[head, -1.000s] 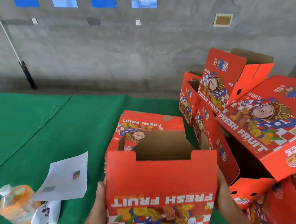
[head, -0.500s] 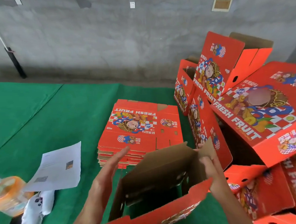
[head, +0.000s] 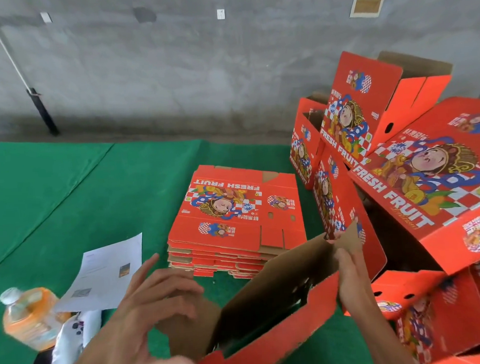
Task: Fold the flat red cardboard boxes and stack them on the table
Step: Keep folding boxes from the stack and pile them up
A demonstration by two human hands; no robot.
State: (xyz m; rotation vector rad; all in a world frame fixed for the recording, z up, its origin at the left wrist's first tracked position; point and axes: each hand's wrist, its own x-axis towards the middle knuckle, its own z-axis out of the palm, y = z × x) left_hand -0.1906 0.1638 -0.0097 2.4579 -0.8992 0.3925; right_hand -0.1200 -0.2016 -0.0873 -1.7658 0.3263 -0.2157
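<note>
Folding box (head: 273, 299) lower centre: right hand (head: 349, 270) pinches flap, left hand (head: 153, 303) loose-fingered on side flap. Folded pile (head: 427, 177) right, flat stack (head: 235, 218) left to do, I reckon.

- The half-opened box (head: 270, 302) lies tipped at the near edge of the green tabletop (head: 95, 195), brown inside facing up, red printed outside below, flaps loose.
- The stack of flat boxes (head: 235, 223) lies mid-tabletop just beyond it, red "FRESH FRUIT" print facing up.
- The pile of folded boxes (head: 417, 189) sits at the right, heaped unevenly, several tilted, some with open tops.
</note>
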